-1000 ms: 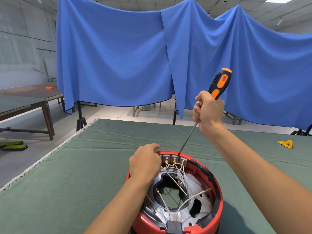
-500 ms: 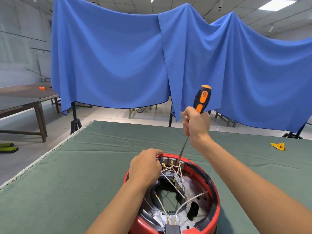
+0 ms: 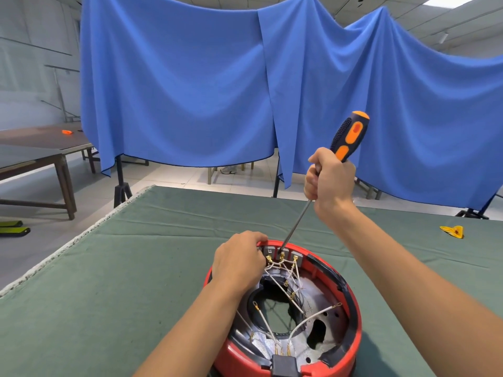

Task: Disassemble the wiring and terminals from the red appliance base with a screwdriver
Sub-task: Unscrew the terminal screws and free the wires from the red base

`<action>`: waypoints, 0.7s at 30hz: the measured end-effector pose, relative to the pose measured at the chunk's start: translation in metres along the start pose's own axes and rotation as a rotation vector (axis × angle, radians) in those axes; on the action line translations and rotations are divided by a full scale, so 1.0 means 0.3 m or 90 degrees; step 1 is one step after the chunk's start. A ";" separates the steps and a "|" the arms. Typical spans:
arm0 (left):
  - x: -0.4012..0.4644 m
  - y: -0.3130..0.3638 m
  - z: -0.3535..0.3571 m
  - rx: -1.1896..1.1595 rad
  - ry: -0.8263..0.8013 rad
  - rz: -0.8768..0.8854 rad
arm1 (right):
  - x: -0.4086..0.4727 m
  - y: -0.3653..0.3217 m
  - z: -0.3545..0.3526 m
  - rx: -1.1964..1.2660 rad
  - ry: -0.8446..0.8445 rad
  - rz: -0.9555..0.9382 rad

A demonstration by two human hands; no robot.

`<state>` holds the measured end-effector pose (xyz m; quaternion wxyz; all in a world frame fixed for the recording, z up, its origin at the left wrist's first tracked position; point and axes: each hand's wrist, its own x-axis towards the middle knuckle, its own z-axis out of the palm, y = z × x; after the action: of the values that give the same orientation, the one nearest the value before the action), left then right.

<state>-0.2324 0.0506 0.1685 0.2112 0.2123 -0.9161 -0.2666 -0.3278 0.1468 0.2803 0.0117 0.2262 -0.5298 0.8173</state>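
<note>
The round red appliance base (image 3: 351,300) lies on the green table cover near the front edge, open side up. White wires (image 3: 283,273) with brass terminals criss-cross its inside and run to a row of grey terminal blocks (image 3: 288,253) at the far rim. My left hand (image 3: 238,261) grips the far left rim beside those blocks. My right hand (image 3: 328,179) holds the orange and black screwdriver (image 3: 349,136) by the lower handle, shaft slanting down, tip at the middle terminal block.
The green cloth-covered table (image 3: 136,281) spreads left and right of the base. A yellow object (image 3: 453,231) lies at the table's far right. A blue curtain (image 3: 190,91) hangs behind. Brown tables (image 3: 40,148) stand at the left.
My right hand dipped with the screwdriver, then settled; the tip stays at the terminal blocks on the far rim. My left hand kept its grip on the rim. The head camera shifted.
</note>
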 end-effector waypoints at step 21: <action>-0.001 0.007 -0.007 -0.007 -0.016 -0.013 | 0.109 0.008 0.032 -0.137 0.094 0.114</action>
<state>-0.2316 0.0514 0.1711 0.1983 0.2175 -0.9149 -0.2761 -0.3542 0.1302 0.2940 0.0015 0.1149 -0.6298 0.7682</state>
